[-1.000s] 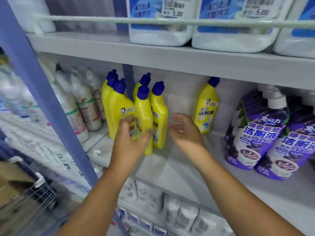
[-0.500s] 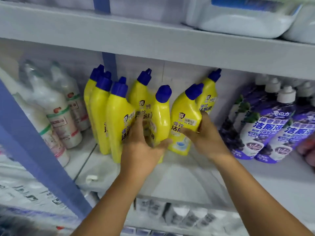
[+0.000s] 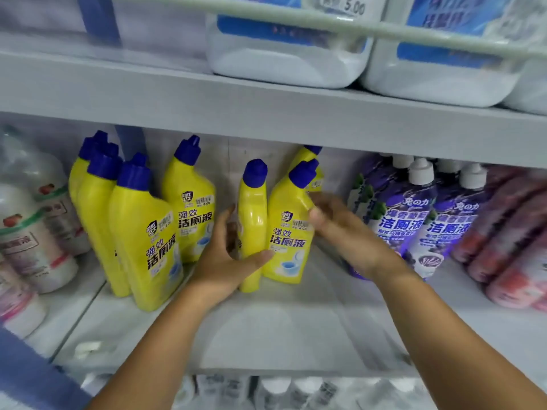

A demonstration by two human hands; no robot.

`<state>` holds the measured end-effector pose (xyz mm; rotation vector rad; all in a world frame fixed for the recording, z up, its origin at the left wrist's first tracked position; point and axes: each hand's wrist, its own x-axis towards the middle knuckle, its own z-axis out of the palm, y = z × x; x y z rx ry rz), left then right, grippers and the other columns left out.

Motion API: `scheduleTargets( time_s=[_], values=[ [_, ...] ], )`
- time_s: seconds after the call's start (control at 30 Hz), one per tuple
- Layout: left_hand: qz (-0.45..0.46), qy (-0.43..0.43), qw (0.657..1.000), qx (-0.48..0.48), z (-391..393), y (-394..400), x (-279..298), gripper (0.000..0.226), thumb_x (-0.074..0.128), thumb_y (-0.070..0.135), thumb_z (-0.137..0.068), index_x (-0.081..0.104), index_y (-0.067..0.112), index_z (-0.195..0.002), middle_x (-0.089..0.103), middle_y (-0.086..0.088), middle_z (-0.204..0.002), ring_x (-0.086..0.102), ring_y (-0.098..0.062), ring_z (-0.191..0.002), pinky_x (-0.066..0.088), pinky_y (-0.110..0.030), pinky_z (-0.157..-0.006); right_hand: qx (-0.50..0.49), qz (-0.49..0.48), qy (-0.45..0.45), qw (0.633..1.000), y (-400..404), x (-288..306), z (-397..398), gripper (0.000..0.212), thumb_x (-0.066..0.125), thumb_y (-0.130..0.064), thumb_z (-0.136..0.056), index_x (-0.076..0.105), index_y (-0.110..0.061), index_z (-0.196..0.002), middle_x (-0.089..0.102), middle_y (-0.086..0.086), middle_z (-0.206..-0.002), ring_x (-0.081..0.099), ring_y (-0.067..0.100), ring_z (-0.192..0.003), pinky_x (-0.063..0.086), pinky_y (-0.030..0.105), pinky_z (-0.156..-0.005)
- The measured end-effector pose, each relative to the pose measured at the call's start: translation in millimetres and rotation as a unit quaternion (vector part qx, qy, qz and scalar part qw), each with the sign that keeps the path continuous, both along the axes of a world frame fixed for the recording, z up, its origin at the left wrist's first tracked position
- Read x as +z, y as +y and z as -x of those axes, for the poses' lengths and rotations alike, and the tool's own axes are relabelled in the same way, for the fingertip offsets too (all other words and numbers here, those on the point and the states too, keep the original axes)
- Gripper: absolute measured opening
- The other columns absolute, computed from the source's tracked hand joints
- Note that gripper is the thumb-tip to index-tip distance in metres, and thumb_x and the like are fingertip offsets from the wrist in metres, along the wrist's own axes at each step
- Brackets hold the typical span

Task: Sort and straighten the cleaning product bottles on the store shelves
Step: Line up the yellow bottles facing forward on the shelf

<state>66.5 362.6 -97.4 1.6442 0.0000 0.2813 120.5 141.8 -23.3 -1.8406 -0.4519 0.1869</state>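
The left hand (image 3: pixel 225 261) curls round a narrow yellow bottle (image 3: pixel 253 232), thumb across its lower front and fingers behind, at the middle of the shelf (image 3: pixel 266 329). This bottle stands edge-on, with its label turned away. Touching it at its 3 o'clock stands a second yellow bottle (image 3: pixel 291 232), label forward, with a third one's cap (image 3: pixel 310 149) showing behind it. The right hand (image 3: pixel 349 232) lies against this second bottle's shoulder; it is blurred, so I cannot tell whether the fingers press flat or grip.

At 9 o'clock, set apart by a gap, stands the main yellow group (image 3: pixel 142 232). Purple bottles (image 3: pixel 414 220) stand at 3 o'clock.

The step in hand looks like facing and closing ranks. To do it well, twist the edge-on bottle about its base until its label faces out. Steady its neighbour so it does not tip, then slide both towards 9 o'clock to meet the group. Keep the bases flat on the shelf rather than lifting them.
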Motion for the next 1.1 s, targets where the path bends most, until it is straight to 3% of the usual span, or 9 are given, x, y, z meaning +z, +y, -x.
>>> scheduleTargets(
  time_s=[0.1, 0.2, 0.27, 0.37, 0.57, 0.7, 0.8, 0.93, 1.1],
  values=[
    [-0.018, -0.029, 0.996, 0.082, 3.1, -11.9, -4.7, 0.082, 0.098, 0.025, -0.058, 0.050, 0.058, -0.116, 0.068, 0.022, -0.112, 0.065, 0.014, -0.098, 0.057, -0.014, -0.078, -0.175, -0.057, -0.074, 0.980, 4.6, 32.5, -22.4, 0.028, 0.061, -0.039, -0.099, 0.061, -0.018, -0.117, 0.069, -0.006, -0.103, 0.066, -0.008, -0.084, 0.050, 0.008, -0.071],
    [-0.038, -0.043, 0.983, 0.172, 6.5, -16.9, -16.8, 0.093, 0.094, 0.056, -0.044, 0.049, 0.056, -0.126, 0.064, 0.016, -0.125, 0.065, -0.004, -0.113, 0.059, -0.033, -0.090, -0.205, 0.033, -0.133, 0.969, 23.9, 50.6, -55.5, 0.010, 0.067, -0.028, -0.089, 0.064, -0.019, -0.093, 0.066, -0.005, -0.090, 0.061, 0.004, -0.079, 0.048, 0.019, -0.072],
    [-0.056, -0.050, 0.977, 0.199, 10.1, -16.8, -25.5, 0.109, 0.094, 0.061, -0.045, 0.044, 0.039, -0.139, 0.058, 0.007, -0.135, 0.061, -0.012, -0.121, 0.057, -0.042, -0.097, -0.158, 0.104, -0.163, 0.968, 37.8, 55.2, -66.8, 0.030, 0.062, -0.015, -0.090, 0.045, -0.028, -0.068, 0.050, -0.013, -0.069, 0.047, -0.001, -0.067, 0.036, 0.018, -0.066],
    [-0.057, -0.061, 0.970, 0.227, 18.9, -19.6, -26.0, 0.109, 0.094, 0.057, -0.047, 0.042, 0.034, -0.140, 0.057, 0.007, -0.134, 0.061, -0.008, -0.120, 0.055, -0.035, -0.096, -0.144, 0.192, -0.191, 0.952, 46.4, 56.7, -71.6, 0.042, 0.060, -0.015, -0.095, 0.033, -0.029, -0.067, 0.038, -0.018, -0.072, 0.045, 0.005, -0.086, 0.029, 0.016, -0.073],
    [-0.064, -0.075, 0.964, 0.246, 24.1, -22.9, -23.7, 0.116, 0.089, 0.060, -0.044, 0.039, 0.026, -0.143, 0.050, 0.005, -0.134, 0.053, 0.003, -0.113, 0.043, -0.003, -0.086, -0.129, 0.138, -0.134, 0.973, 42.2, 37.1, -67.2, 0.026, 0.061, -0.022, -0.094, 0.045, -0.030, -0.076, 0.054, -0.015, -0.074, 0.051, -0.006, -0.065, 0.035, 0.010, -0.056],
    [-0.056, -0.067, 0.972, 0.220, 26.7, -18.9, -28.8, 0.119, 0.090, 0.060, -0.044, 0.035, 0.033, -0.145, 0.055, 0.008, -0.138, 0.057, -0.007, -0.121, 0.052, -0.024, -0.094, -0.185, 0.046, -0.157, 0.969, 30.6, 32.1, -37.4, 0.020, 0.069, -0.017, -0.090, 0.053, -0.028, -0.084, 0.061, -0.013, -0.075, 0.058, -0.017, -0.062, 0.038, 0.003, -0.053],
    [-0.050, -0.062, 0.974, 0.213, 25.6, -19.2, -28.8, 0.121, 0.092, 0.056, -0.044, 0.033, 0.030, -0.147, 0.059, 0.010, -0.135, 0.060, -0.004, -0.119, 0.054, -0.027, -0.094, -0.237, -0.022, -0.165, 0.957, 11.0, 25.5, -11.1, 0.021, 0.076, -0.022, -0.087, 0.060, -0.024, -0.100, 0.068, -0.005, -0.092, 0.065, -0.001, -0.079, 0.046, 0.013, -0.069],
    [-0.044, -0.055, 0.975, 0.213, 22.0, -21.8, -27.1, 0.126, 0.093, 0.054, -0.045, 0.027, 0.029, -0.150, 0.056, 0.009, -0.138, 0.059, -0.001, -0.121, 0.052, -0.024, -0.095, -0.288, 0.046, -0.202, 0.935, -14.0, 28.1, 34.0, 0.026, 0.078, -0.025, -0.088, 0.053, -0.023, -0.096, 0.059, -0.005, -0.087, 0.047, 0.008, -0.070, 0.035, 0.001, -0.064],
    [-0.053, -0.053, 0.971, 0.229, 3.2, -22.3, -24.0, 0.131, 0.099, 0.049, -0.044, 0.026, 0.025, -0.150, 0.054, 0.003, -0.141, 0.060, -0.012, -0.123, 0.055, -0.038, -0.101, -0.266, 0.065, -0.140, 0.951, -29.2, 33.0, 78.4, 0.035, 0.078, -0.027, -0.086, 0.045, -0.025, -0.076, 0.047, -0.007, -0.065, 0.047, -0.002, -0.054, 0.037, 0.011, -0.052]
  ],
)
